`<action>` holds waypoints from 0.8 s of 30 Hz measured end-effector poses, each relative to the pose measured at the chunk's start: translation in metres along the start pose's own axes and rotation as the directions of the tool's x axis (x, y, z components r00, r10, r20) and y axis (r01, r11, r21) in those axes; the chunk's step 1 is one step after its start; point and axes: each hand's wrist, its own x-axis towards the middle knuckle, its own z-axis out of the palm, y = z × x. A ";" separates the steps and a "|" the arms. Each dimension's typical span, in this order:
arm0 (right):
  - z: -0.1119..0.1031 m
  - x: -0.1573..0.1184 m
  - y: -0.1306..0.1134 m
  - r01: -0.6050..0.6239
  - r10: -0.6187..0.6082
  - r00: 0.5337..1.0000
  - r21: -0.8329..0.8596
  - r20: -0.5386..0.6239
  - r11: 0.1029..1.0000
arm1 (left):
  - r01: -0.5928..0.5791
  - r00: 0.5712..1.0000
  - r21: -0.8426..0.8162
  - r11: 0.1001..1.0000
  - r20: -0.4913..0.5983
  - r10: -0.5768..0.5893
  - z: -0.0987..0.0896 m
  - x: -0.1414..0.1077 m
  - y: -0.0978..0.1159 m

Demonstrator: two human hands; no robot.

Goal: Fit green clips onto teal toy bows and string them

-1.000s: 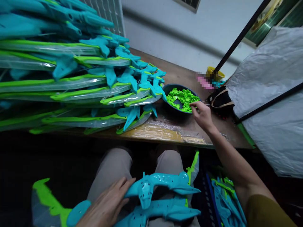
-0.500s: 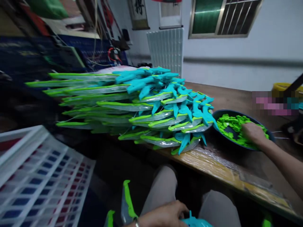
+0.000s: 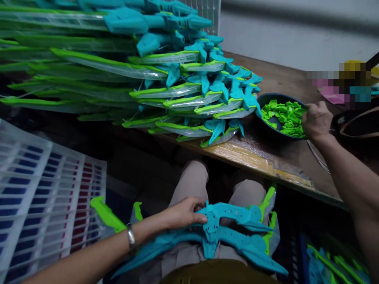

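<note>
My left hand is closed on the centre of a turquoise plastic toy bow lying across my lap. Two curved turquoise pieces spread from its middle, one above the other, with green-edged, clear-wrapped limbs at the right end. At the right edge of a dark round bowl, my right hand is closed, knuckles up. Its fingers hide what they grip, and the hand covers that part of the rim. Loose bright green plastic pieces lie in the bowl.
A large stack of turquoise and green bows covers the left of the wooden table. At lower left stands a white lattice basket. More turquoise and green parts sit low at right. A dark bag lies beyond my right hand.
My view has tilted down, bringing the bow on my lap into sight. My right hand has risen from among the green pieces to the bowl's right edge. My left hand stays on the bow.
</note>
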 end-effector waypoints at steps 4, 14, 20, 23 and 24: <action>-0.020 -0.055 -0.026 0.095 -0.067 0.992 0.275 -0.107 0.957 | 0.032 0.995 -0.184 0.982 0.094 -0.015 0.010 -0.015 -0.003; -0.038 -0.301 -0.119 0.109 -0.493 0.867 0.939 0.071 0.327 | 0.090 0.989 -0.311 0.946 0.143 -0.047 0.036 -0.023 -0.006; -0.041 -0.341 -0.131 0.255 -0.540 0.839 0.835 0.059 0.487 | 0.041 0.988 -0.251 0.967 0.157 0.000 0.046 -0.015 -0.001; -0.045 -0.347 -0.132 0.356 -0.668 0.739 0.792 0.086 0.495 | 0.029 0.989 -0.262 0.965 0.146 0.010 0.050 -0.011 -0.002; -0.045 -0.348 -0.132 0.368 -0.691 0.717 0.792 0.092 0.488 | 0.024 0.990 -0.259 0.966 0.140 0.013 0.052 -0.010 -0.003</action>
